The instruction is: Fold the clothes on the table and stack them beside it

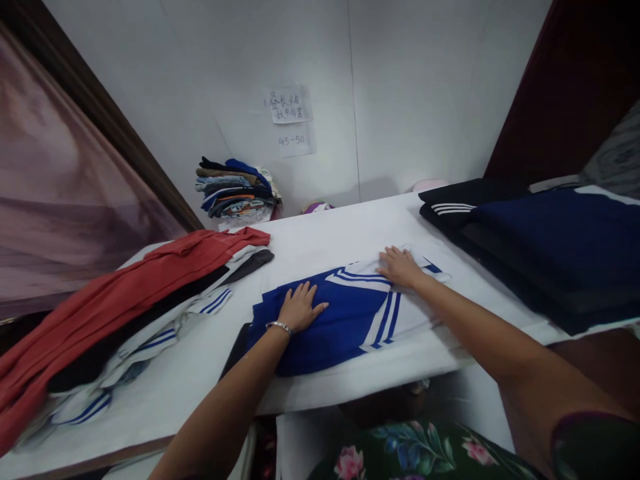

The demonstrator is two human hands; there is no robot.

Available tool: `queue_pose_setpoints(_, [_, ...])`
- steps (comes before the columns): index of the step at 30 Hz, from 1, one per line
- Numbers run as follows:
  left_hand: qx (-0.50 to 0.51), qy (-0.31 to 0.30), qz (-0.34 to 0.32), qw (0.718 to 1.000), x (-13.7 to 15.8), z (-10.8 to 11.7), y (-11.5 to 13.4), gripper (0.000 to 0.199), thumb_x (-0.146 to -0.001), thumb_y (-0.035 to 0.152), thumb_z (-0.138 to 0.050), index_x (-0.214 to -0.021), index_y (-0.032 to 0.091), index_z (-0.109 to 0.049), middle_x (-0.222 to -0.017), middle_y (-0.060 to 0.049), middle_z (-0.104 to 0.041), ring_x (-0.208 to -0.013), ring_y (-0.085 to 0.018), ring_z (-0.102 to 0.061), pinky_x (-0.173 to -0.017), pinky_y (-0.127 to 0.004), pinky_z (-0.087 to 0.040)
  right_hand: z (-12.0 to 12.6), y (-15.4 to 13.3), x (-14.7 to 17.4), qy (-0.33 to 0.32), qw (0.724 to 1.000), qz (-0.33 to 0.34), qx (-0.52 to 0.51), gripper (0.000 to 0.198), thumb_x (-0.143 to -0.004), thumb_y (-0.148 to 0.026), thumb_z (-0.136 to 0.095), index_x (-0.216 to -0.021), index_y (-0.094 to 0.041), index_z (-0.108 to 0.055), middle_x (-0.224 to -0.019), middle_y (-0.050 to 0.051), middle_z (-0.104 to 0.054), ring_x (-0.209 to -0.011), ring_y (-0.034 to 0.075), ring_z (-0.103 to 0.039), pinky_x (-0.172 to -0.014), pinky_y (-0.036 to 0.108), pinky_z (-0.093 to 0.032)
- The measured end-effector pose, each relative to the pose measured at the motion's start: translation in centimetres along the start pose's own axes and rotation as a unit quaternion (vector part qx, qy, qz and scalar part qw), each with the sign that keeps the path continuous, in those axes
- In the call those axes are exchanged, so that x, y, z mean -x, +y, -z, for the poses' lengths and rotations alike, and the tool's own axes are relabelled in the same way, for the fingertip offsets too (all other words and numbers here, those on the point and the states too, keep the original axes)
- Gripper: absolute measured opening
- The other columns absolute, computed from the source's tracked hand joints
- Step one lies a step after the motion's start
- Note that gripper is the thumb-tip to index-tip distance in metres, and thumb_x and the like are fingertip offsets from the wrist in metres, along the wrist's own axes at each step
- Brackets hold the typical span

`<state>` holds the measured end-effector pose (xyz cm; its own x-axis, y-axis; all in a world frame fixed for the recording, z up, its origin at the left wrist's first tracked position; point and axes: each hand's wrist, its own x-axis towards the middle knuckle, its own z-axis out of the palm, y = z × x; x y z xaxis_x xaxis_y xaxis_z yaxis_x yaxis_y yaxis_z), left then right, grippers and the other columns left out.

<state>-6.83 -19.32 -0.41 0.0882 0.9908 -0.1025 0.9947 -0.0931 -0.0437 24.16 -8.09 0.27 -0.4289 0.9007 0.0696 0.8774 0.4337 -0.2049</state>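
Note:
A blue and white jacket (330, 320) with white and blue stripes lies folded on the white table near its front edge. My left hand (300, 307), with a bracelet at the wrist, rests flat on the blue part, fingers spread. On the white upper part, toward the far right end, my right hand (399, 267) presses down with its fingers stretched out. Neither hand grips the cloth. Something dark pokes out from under the jacket's left end.
Red, black and white garments (165, 280) lie piled at the left. Dark clothes (560, 247) are stacked at the right. A stack of folded clothes (237, 190) stands at the back by the wall, below two handwritten paper signs (290, 105). A curtain (65, 173) hangs on the left.

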Motion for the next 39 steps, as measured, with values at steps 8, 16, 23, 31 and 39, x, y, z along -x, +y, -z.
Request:
queue_pose_setpoints(8, [0.010, 0.003, -0.002, 1.000, -0.1, -0.2, 0.0, 0.074, -0.091, 0.065, -0.027, -0.147, 0.018, -0.033, -0.154, -0.012, -0.029, -0.142, -0.029, -0.025, -0.113, -0.050, -0.021, -1.9, 4.4, -0.6, -0.023, 0.997, -0.064, -0.032, 0.057, -0.094, -0.049, -0.032, -0.143, -0.020, -0.037, -0.156, 0.012, -0.025, -0.144, 0.030, -0.016, -0.110, 0.061, -0.019])
queue_pose_setpoints(16, [0.000, 0.015, -0.008, 1.000, -0.2, -0.5, -0.1, 0.073, -0.091, 0.065, -0.026, -0.147, 0.018, -0.034, -0.154, -0.013, -0.030, -0.142, -0.029, -0.025, -0.113, -0.050, -0.022, -0.2, 6.6, 2.3, 0.042, 0.995, -0.054, -0.072, 0.063, -0.094, -0.058, -0.028, -0.146, -0.024, -0.034, -0.156, 0.008, -0.026, -0.145, 0.027, -0.015, -0.114, 0.053, -0.020])
queue_pose_setpoints(23, [-0.008, -0.001, 0.001, 1.000, -0.1, 0.1, 0.2, 0.073, -0.091, 0.063, -0.028, -0.147, 0.016, -0.033, -0.154, -0.013, -0.028, -0.142, -0.029, -0.025, -0.113, -0.050, -0.022, -2.1, 8.5, 6.5, 0.027, 0.994, -0.056, -0.087, 0.057, -0.090, -0.056, -0.041, -0.137, -0.024, -0.049, -0.151, 0.008, -0.038, -0.141, 0.029, -0.027, -0.113, 0.054, -0.023])
queue_pose_setpoints(31, [-0.022, 0.001, -0.002, 1.000, -0.3, 0.0, 0.2, 0.074, -0.092, 0.063, -0.026, -0.147, 0.015, -0.032, -0.154, -0.012, -0.029, -0.142, -0.028, -0.026, -0.113, -0.049, -0.023, 0.6, 11.8, 6.3, 0.112, 0.952, -0.231, -0.165, 0.052, -0.091, -0.042, -0.040, -0.130, -0.012, -0.056, -0.127, 0.013, -0.062, -0.113, 0.026, -0.060, -0.094, 0.036, -0.047])
queue_pose_setpoints(39, [-0.019, 0.001, 0.001, 1.000, -0.2, 0.2, 0.3, 0.072, -0.092, 0.062, -0.027, -0.147, 0.015, -0.033, -0.154, -0.013, -0.029, -0.142, -0.028, -0.026, -0.113, -0.049, -0.023, 0.1, 11.1, 4.4, 0.050, 0.968, -0.221, -0.108, 0.053, -0.073, -0.033, -0.064, -0.123, -0.016, -0.064, -0.105, 0.010, -0.072, -0.099, 0.028, -0.065, -0.084, 0.033, -0.050])
